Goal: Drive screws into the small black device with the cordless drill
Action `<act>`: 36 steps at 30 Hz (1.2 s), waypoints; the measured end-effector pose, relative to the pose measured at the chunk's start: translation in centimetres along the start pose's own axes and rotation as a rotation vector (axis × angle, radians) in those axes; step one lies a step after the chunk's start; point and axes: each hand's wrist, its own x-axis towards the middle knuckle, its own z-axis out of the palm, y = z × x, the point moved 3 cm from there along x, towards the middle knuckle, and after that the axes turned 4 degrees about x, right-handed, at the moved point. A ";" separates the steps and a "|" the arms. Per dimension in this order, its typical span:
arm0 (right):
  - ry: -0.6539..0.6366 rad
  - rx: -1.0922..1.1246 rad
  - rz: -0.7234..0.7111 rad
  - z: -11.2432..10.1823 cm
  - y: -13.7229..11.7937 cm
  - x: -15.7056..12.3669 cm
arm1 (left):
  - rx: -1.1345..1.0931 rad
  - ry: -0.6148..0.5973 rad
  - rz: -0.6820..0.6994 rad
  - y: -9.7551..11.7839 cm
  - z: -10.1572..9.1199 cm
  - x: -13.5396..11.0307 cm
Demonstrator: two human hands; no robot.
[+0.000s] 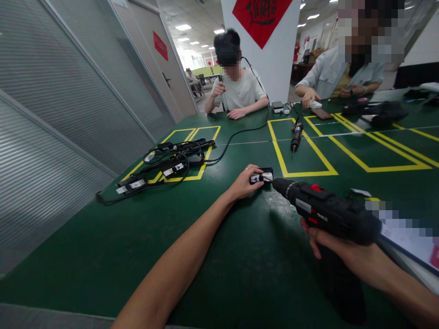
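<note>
My right hand (329, 237) is wrapped round the grip of a black and red cordless drill (322, 208), its chuck pointing left. The drill's tip meets the right end of a small black box-like part (266, 175) with a white and blue face; whether the bit is inside it I cannot tell. Lying on the green table (219, 256), that part is gripped from the left by the fingers of my left hand (247, 183).
To the left lies a pile of black cabled devices (174, 167). A corded electric screwdriver (296, 137) rests within yellow tape at the back. Papers (404, 237) sit at right. Across the table, one person (247, 87) holds a screwdriver; another (329, 73) touches a white object.
</note>
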 end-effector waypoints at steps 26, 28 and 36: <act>-0.015 0.142 -0.020 -0.2 0.1 0.2 | 0.014 -0.010 -0.040 -0.4 0.1 0.3; -0.006 0.168 -0.004 -0.2 0.2 0.3 | 0.022 -0.017 -0.049 -0.4 0.1 0.4; 0.018 0.267 -0.015 -0.2 0.7 0.7 | 0.029 -0.017 -0.055 -0.8 0.0 1.0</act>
